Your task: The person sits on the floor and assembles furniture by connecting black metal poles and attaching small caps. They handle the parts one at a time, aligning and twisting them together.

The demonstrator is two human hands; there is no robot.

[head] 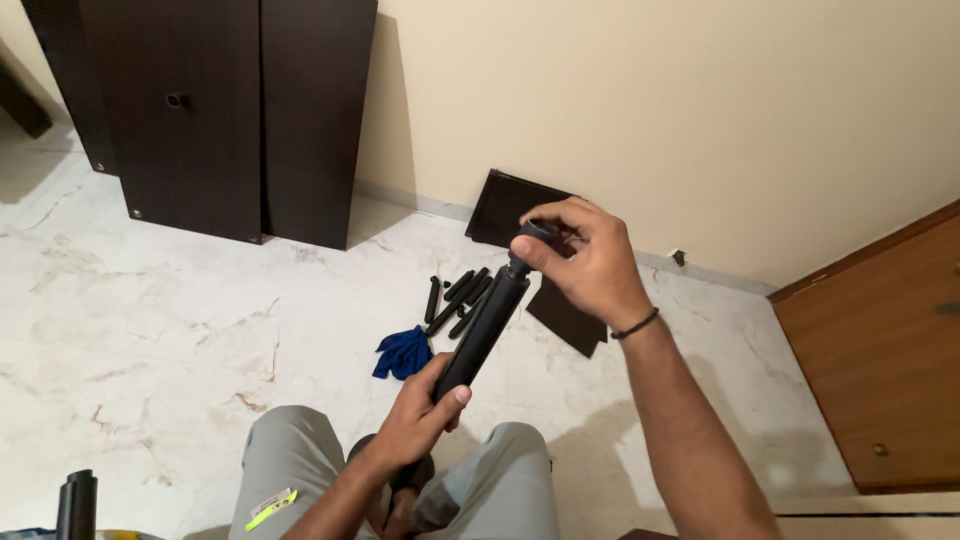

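Seated person's left hand point(428, 408) grips a black tube point(482, 330) low down; right hand point(588, 262) fingers pinch its end cap point(531, 234) — apparently fitting it. Spare black tubes point(458, 300) lie beyond the fingertips — next, likely a firm twist.

Single head view, looking down, close over floor point(150, 300)

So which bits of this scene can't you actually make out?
Head view only:
- Black tube: its top end is covered by the right hand, its lower end by the left hand.
- Small black rods on the floor: too small to count surely.
- Dark cylinder: cut off by the bottom edge.
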